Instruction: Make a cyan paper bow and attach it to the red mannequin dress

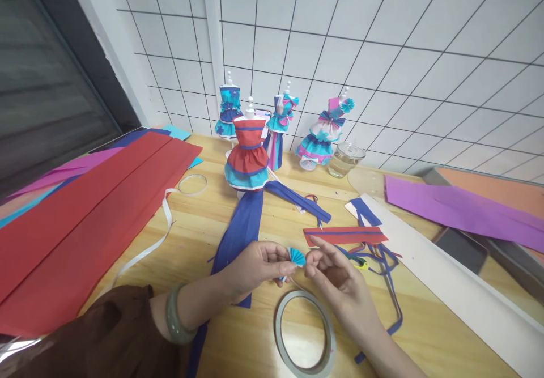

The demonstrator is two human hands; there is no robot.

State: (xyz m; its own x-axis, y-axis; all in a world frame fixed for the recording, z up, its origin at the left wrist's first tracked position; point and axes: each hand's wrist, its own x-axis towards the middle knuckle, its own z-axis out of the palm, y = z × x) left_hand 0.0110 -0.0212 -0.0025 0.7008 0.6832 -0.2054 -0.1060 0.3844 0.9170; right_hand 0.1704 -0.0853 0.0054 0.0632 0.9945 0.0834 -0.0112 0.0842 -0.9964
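My left hand pinches a small pleated turquoise paper fan between thumb and fingers. Close to the fan's right side is my right hand, its index finger stretched out and the others loosely bent, with nothing visible in them. Below both hands a roll of tape lies flat on the table. Behind them stands a small dress form in a red and turquoise paper dress. A long dark blue strip runs from its base under my left forearm.
Several more dressed forms, such as one with bows, stand by the tiled wall beside a glass of liquid. Red sheets cover the left. A red strip, blue ribbons, white paper and purple paper lie right.
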